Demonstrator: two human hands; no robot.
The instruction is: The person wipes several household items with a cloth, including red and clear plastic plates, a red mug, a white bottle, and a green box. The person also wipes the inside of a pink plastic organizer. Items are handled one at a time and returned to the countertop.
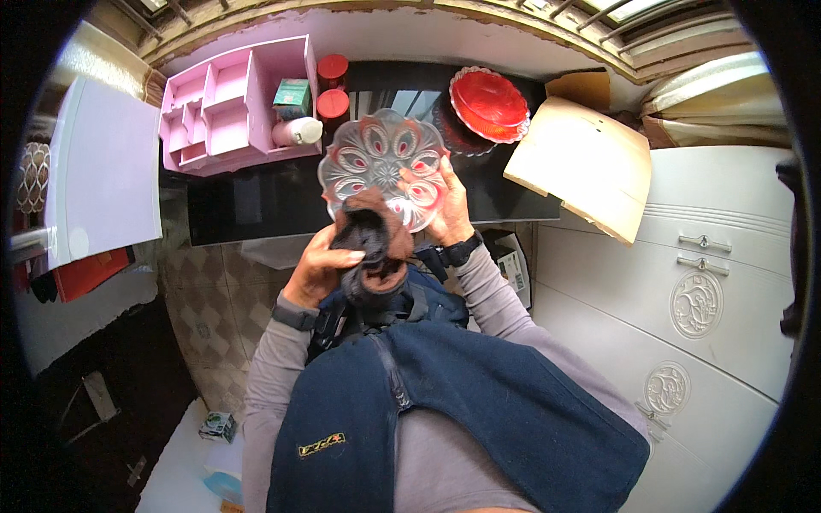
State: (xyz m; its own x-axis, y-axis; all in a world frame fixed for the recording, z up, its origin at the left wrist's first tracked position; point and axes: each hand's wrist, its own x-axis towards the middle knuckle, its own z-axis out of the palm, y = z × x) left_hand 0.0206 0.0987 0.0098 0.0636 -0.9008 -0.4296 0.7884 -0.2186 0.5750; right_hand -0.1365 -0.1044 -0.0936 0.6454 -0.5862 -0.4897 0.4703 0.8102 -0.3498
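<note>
My right hand (pixel 452 205) grips the right edge of a clear scalloped plate (pixel 387 160) with red petal-shaped marks, held up over the black glossy tabletop (pixel 256 208). A bunched brown and black cloth (pixel 375 247) is in my left hand (pixel 317 266), its thumb on top. The cloth covers the plate's lower left edge; whether it presses on the plate I cannot tell. Behind and to the right, a red dish (pixel 490 106) with a clear scalloped rim rests on the tabletop.
A pink compartment organizer (pixel 228 96) at the back left holds a green box (pixel 292 97) and a white bottle (pixel 298 131). Beside it stand two red-lidded jars (pixel 333 104). Cardboard (pixel 580 160) overlaps the tabletop's right end, near a white drawer cabinet (pixel 603 269).
</note>
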